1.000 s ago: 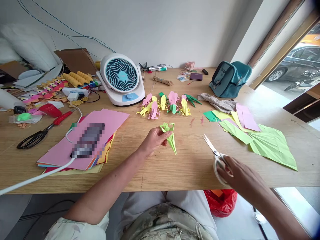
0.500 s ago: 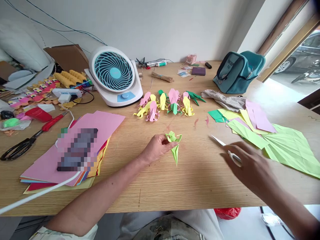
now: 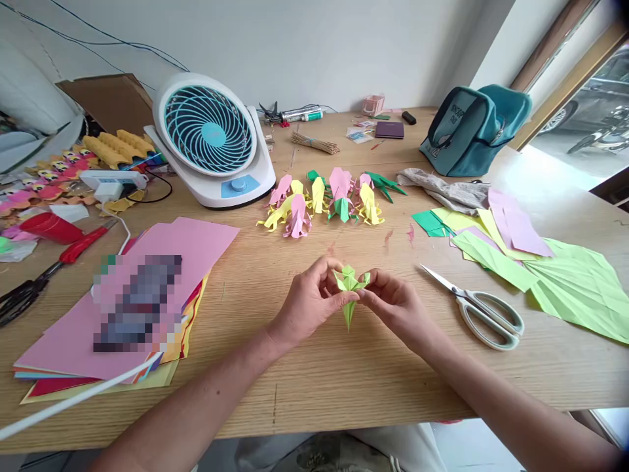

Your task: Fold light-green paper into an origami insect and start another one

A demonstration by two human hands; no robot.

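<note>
We note both hands at work on one light-green folded paper [image 3: 348, 283], held over the middle of the tabletop [image 3: 344, 387], its long tip pointing toward the near edge. Our left hand [image 3: 312, 303] grips it from the left, thumb along the lower side; our right hand [image 3: 397, 303] pinches the opposite side between thumb and fingers. White-handled scissors [image 3: 491, 313] lie just beyond the right hand, blades angled up and left, slightly parted or closed: we cannot tell. Beyond the hands we log a cluster of folded paper figures [image 3: 297, 219], pink, yellow and green. Right of these: loose coloured sheets [image 3: 521, 226] and a creased light-green sheet [image 3: 584, 285]. A fan [image 3: 211, 141] stands behind, leftward.
</note>
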